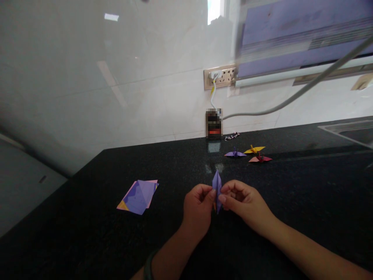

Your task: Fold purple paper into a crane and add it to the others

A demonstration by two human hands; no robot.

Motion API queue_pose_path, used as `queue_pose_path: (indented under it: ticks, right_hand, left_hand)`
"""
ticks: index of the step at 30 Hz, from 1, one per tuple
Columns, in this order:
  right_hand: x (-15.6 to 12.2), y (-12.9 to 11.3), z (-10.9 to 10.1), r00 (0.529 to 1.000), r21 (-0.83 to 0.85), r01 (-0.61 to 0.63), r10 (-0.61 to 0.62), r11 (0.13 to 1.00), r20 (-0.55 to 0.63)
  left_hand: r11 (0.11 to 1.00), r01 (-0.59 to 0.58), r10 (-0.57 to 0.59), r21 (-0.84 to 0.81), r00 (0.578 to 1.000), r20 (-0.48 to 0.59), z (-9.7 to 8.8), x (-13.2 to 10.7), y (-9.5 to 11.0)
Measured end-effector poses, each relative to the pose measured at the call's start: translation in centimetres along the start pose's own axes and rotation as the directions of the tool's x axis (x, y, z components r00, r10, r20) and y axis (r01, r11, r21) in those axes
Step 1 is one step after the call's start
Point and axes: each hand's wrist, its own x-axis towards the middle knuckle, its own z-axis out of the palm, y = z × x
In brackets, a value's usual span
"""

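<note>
A narrow folded purple paper piece (217, 183) stands upright between my two hands above the black countertop (87, 233). My left hand (198, 208) is closed, pinching the paper's left side with thumb and fingers. My right hand (240, 200) is closed too, pinching its right side. The paper's lower end is hidden between my fingers.
A stack of purple, pink and yellow paper sheets (138, 196) lies to the left. Three folded cranes sit further back: purple (234, 153), yellow (254, 149), red (260, 158). A small dark device (214, 123) leans on the tiled wall under a socket strip (220, 77). A sink (352, 130) is far right.
</note>
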Motion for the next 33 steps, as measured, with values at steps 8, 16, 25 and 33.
queue_pose_path:
  ticks: [8,16,25,33]
  right_hand:
    - [0.2,0.7,-0.1,0.999,-0.056,0.046,-0.045,0.997,0.015]
    - [0.3,0.3,-0.6,0.999,-0.145,0.041,-0.039,0.989,0.013]
    - [0.4,-0.4,-0.8,0.999,-0.121,0.005,0.000,0.993,0.040]
    - [0.4,-0.1,-0.8,0.999,-0.085,-0.002,0.006,0.996,0.051]
  left_hand:
    - [0.866,-0.292,0.300,0.406,0.953,0.046,-0.3,-0.4,0.2]
    - [0.685,-0.423,0.393,0.594,0.900,0.187,-0.5,-0.2,0.2]
    - [0.642,-0.353,0.334,0.681,0.928,0.165,-0.1,-0.6,0.2]
    - [0.623,-0.414,0.362,0.664,0.905,0.225,-0.3,-0.5,0.2]
